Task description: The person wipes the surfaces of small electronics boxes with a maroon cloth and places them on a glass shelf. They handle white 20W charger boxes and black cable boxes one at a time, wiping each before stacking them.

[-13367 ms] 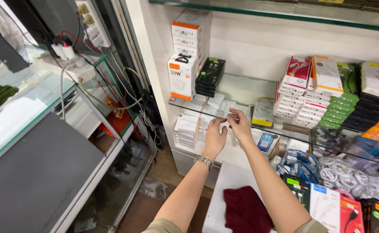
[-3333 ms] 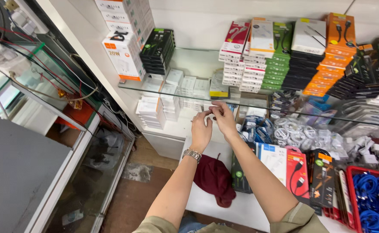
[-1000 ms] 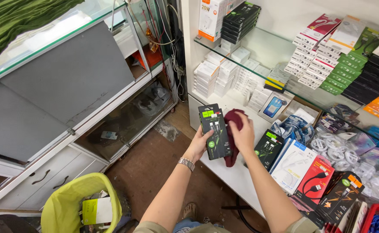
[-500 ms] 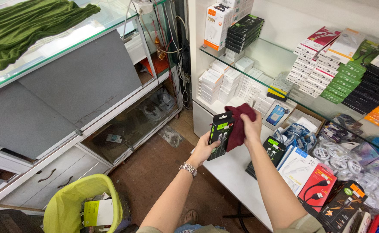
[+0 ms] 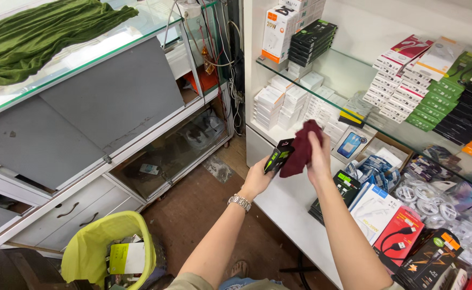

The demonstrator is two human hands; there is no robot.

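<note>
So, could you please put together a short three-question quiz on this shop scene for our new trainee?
1. True or false: the left hand holds a flat black package.
2. What does the right hand press against that package?
A. dark red cloth
B. sponge
C. brush
3. Fill in: the bin on the floor has a ____ liner.

Key: 1 true; 2 A; 3 yellow-green.
</note>
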